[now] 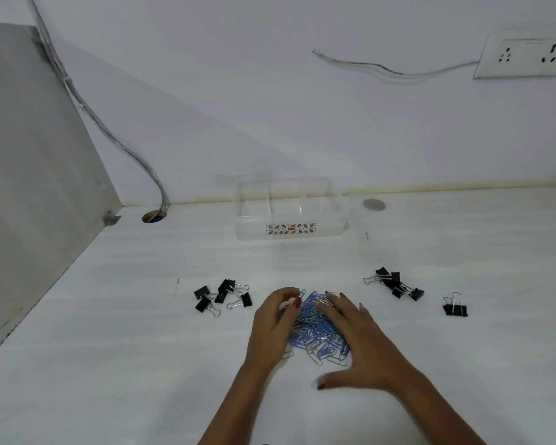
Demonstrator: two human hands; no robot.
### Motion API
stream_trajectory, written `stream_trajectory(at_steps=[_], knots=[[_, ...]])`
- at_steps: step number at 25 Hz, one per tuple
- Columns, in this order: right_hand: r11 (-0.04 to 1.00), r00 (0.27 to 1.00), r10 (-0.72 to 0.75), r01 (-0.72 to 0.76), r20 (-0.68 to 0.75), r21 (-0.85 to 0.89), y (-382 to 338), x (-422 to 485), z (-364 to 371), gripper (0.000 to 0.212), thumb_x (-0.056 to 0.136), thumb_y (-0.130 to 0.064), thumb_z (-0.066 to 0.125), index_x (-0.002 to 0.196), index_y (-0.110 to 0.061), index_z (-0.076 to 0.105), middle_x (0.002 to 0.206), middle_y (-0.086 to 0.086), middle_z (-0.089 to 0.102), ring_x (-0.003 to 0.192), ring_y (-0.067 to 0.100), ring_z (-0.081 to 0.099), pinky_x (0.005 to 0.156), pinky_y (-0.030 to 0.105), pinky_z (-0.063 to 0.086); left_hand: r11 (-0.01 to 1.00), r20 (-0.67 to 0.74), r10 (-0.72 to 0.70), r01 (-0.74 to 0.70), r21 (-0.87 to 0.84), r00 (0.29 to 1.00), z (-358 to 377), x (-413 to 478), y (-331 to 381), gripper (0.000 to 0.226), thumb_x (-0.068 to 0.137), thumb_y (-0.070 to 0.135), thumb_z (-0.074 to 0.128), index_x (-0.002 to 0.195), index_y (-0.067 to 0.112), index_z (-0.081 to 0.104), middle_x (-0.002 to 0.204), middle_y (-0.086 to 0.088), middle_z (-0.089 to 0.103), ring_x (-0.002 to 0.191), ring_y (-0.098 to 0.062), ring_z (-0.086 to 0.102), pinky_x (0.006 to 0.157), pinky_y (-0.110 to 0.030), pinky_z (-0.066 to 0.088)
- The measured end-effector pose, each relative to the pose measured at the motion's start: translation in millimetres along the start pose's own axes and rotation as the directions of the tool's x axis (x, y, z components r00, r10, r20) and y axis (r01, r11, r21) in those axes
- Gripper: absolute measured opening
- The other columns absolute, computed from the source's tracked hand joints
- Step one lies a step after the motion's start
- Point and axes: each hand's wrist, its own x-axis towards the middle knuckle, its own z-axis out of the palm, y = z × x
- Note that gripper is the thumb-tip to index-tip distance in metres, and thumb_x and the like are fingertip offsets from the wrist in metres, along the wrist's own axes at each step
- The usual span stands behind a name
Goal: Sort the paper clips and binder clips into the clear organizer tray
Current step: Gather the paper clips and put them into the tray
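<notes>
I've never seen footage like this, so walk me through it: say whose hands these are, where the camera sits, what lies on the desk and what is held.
One picture, from a camera worn on a person's head, looking down at a white desk. No machine: these are bare hands. The left hand and right hand cup a heap of blue and silver wire paper clips; whether any clip is gripped cannot be told. Black metal binder clips lie in a left cluster, a right cluster and one alone. The clear plastic organizer tray stands behind, seemingly empty.
</notes>
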Motion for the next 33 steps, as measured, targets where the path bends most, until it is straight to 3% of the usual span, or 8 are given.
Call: stream_trajectory(at_steps=[3,8,14,19,24,28,31,33], knots=[[0.998,0.985,0.070,-0.069,-0.158,0.006,-8.9,26.9,16.4,0.089,0.068,-0.081,0.036,0.142,-0.035,0.016,0.153,-0.005,0.020,0.142,0.016,0.013,0.117,0.043,0.007,0.998,-0.052,-0.036,0.033,-0.054,0.998,13.3,8.2,1.4,0.041,0.076,0.050,0.043,0.100,0.023,0.062,0.103,0.000,0.066,0.098,-0.007,0.061,0.085,-0.020,0.045],[0.899,0.901,0.217,-0.034,-0.375,0.437,-6.9,43.3,9.9,0.042,0.087,-0.051,0.044,0.120,-0.026,0.049,0.115,-0.011,0.057,0.109,0.007,0.053,0.095,0.033,0.045,0.929,-0.098,-0.164,0.120,-0.351,0.982,25.5,18.6,10.9,0.024,0.080,0.027,0.050,0.096,0.016,0.064,0.100,-0.011,0.065,0.103,-0.033,0.061,0.091,-0.048,0.047],[0.995,0.977,0.093,-0.088,-0.194,0.037,-21.7,47.9,20.1,0.083,0.062,-0.080,0.046,0.132,-0.037,0.039,0.147,-0.005,0.033,0.139,0.020,0.022,0.113,0.051,0.013,0.740,-0.218,-0.302,0.084,-0.668,0.928,-9.2,21.3,2.8,0.037,0.094,0.036,0.035,0.096,0.011,0.061,0.086,-0.005,0.073,0.093,-0.025,0.065,0.082,-0.035,0.048],[0.984,0.882,0.178,-0.153,-0.437,0.092,-7.4,58.8,18.2,0.045,0.081,-0.049,0.040,0.106,-0.023,0.064,0.120,0.006,0.061,0.116,0.028,0.054,0.099,0.059,0.036,0.826,-0.229,-0.316,0.149,-0.543,0.921,-15.4,17.5,0.8,0.027,0.093,-0.003,0.038,0.086,0.010,0.060,0.092,-0.006,0.062,0.088,-0.020,0.061,0.069,-0.015,0.053],[0.968,0.915,0.238,-0.252,-0.326,-0.002,-25.2,64.8,21.9,0.067,0.076,-0.071,0.032,0.118,-0.025,0.058,0.132,0.007,0.054,0.126,0.035,0.044,0.100,0.062,0.028,0.956,-0.224,-0.187,0.124,-0.267,0.956,-3.9,8.6,2.1,0.032,0.092,-0.004,0.042,0.090,0.022,0.060,0.100,0.000,0.062,0.089,-0.006,0.060,0.070,-0.016,0.050],[0.960,0.944,0.165,-0.220,-0.284,-0.175,-38.4,66.0,34.2,0.065,0.069,-0.076,0.037,0.107,-0.030,0.062,0.118,0.002,0.064,0.114,0.033,0.056,0.094,0.066,0.033,0.855,-0.197,-0.267,0.137,-0.501,0.943,-14.6,9.3,3.7,0.027,0.083,0.018,0.060,0.106,0.028,0.052,0.111,0.000,0.055,0.104,-0.017,0.058,0.084,-0.024,0.047],[0.968,0.895,0.157,-0.224,-0.417,-0.115,-30.4,66.7,25.3,0.044,0.078,-0.054,0.040,0.099,-0.024,0.065,0.108,0.001,0.066,0.106,0.029,0.061,0.091,0.063,0.039,0.799,-0.131,-0.267,0.143,-0.584,0.955,-24.5,8.3,2.1,0.054,0.061,0.033,0.068,0.111,0.030,0.049,0.110,0.001,0.054,0.105,-0.024,0.057,0.093,-0.034,0.042],[0.971,0.831,0.211,-0.239,-0.514,0.013,-22.8,59.5,17.9,0.045,0.080,-0.049,0.038,0.103,-0.020,0.065,0.112,0.002,0.065,0.110,0.026,0.059,0.095,0.060,0.037,0.847,-0.185,-0.210,0.084,-0.524,0.960,-22.5,5.4,3.2,0.040,0.071,0.026,0.062,0.109,0.031,0.051,0.112,0.002,0.056,0.111,-0.022,0.055,0.094,-0.030,0.041]])
